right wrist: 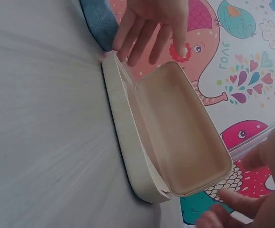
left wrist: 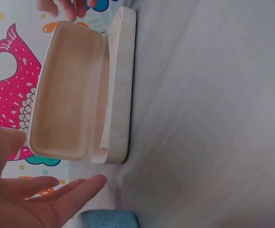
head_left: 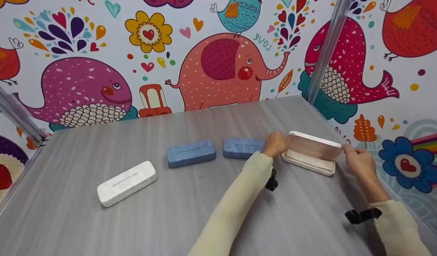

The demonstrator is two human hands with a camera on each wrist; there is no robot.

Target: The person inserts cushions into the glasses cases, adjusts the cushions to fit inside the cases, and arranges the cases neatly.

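Note:
A white glasses case [head_left: 310, 167] stands on the table at the right with its lid [head_left: 316, 144] raised, showing a beige lining and a pale flat piece in the base. At its left end is my left hand [head_left: 277, 144]; in the left wrist view the thumb [left wrist: 14, 140] is right at the lid's corner and the fingers stretch past the end. My right hand [head_left: 360, 163] is at the opposite end, its fingertips close to the lid's corner in the right wrist view, thumb and fingers spread apart.
Left of the open case lie two closed blue cases, one [head_left: 241, 147] partly behind my left hand and another [head_left: 191, 153] farther left. A closed white case [head_left: 127, 183] with printed lettering lies at the left. Patterned walls [head_left: 218, 81] border the grey table [head_left: 168, 220].

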